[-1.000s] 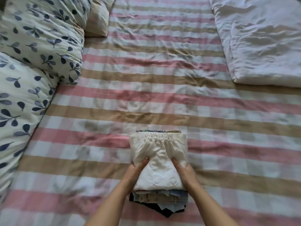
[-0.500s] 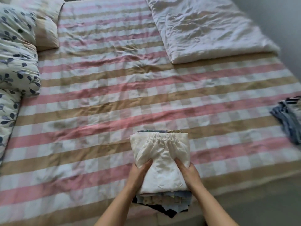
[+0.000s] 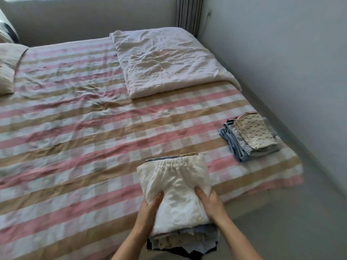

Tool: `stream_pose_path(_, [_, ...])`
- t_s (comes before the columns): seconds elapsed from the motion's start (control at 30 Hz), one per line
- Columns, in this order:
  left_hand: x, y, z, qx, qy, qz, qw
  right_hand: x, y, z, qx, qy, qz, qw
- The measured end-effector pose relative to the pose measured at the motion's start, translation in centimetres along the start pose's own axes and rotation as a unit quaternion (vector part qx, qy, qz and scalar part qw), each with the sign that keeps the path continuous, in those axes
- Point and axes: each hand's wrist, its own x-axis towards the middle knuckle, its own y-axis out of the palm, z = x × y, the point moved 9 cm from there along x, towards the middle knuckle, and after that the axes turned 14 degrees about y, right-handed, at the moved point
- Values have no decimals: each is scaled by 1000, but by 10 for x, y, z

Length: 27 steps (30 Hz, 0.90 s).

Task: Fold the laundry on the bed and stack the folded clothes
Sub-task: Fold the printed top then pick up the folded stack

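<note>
Head view, looking down on a stack of folded clothes point(image 3: 174, 203) at the near edge of the bed, its front overhanging; topped by a wrinkled cream garment, gathered elastic waistband turned away; below it thin layers of pale blue, printed cream and dark cloth, edges uneven. Clasped from both sides: left hand point(image 3: 148, 209) with thumb on top, fingers hidden under the flank; right hand point(image 3: 210, 205) likewise.

Underneath, a checked bed sheet point(image 3: 75, 147) in pink, tan and white bands, rumpled mid-bed; on the far right corner a folded white quilt point(image 3: 169, 62); near the right edge, well apart from the held stack, a second pile point(image 3: 251, 137) of blue pieces with a printed cream one uppermost; far left a pale pillow point(image 3: 7, 68); beyond, grey wall point(image 3: 281, 53), curtain point(image 3: 189, 14), grey floor point(image 3: 300, 222).

Against half a second ago: same clasp on the stack; view swung right; second pile now whole and sharp, no longer a blur at the frame edge.
</note>
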Motion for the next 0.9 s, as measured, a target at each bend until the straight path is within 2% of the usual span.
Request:
stream_pose_path(0.33, [16,118,5,-2,-15,29,999,31,-113,-14,50,17,-23,998])
stream_pose_path(0.6, [78,161,-3,0,9,20,1000,94,-145,25,9,7,-15,1000])
stream_pose_path(0.9, [162,175,23,4,-1,-47,999,187,-146,85,-66,-29,40,997])
